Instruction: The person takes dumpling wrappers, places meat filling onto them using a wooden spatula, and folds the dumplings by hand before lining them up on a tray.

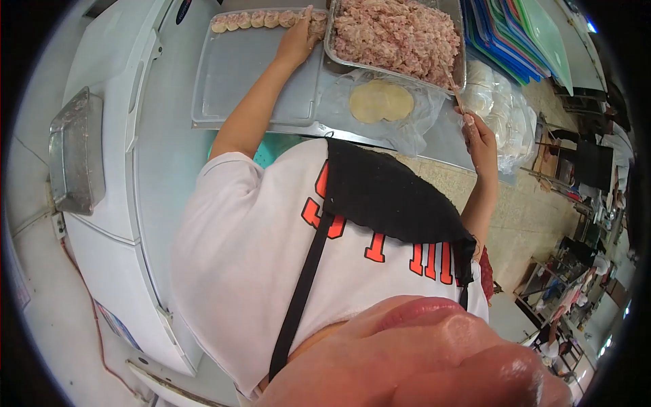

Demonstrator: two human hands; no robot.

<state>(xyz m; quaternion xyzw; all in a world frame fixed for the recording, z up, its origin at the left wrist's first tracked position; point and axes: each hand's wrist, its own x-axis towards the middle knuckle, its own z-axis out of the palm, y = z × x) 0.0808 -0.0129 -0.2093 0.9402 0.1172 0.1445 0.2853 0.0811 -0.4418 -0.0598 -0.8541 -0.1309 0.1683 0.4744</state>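
Note:
My left hand [296,39] is at the right end of a row of small open-topped meat dumplings [256,19] along the far edge of a plastic tray [254,74]. Its fingers close around the last dumpling [317,28], partly hiding it. With my right hand [480,139] I grip a thin spreading stick [458,102], whose far end reaches into the minced meat [397,34]. The meat fills a metal pan [328,42]. A pile of round dough wrappers [381,102] lies on clear plastic, nearer to me than the pan.
Bagged pale goods [498,102] sit right of the pan. Beyond them is a stack of coloured plastic sheets or trays [515,34]. A white fridge [112,136] with a clear bin [78,149] stands at left. Other people and racks appear at far right.

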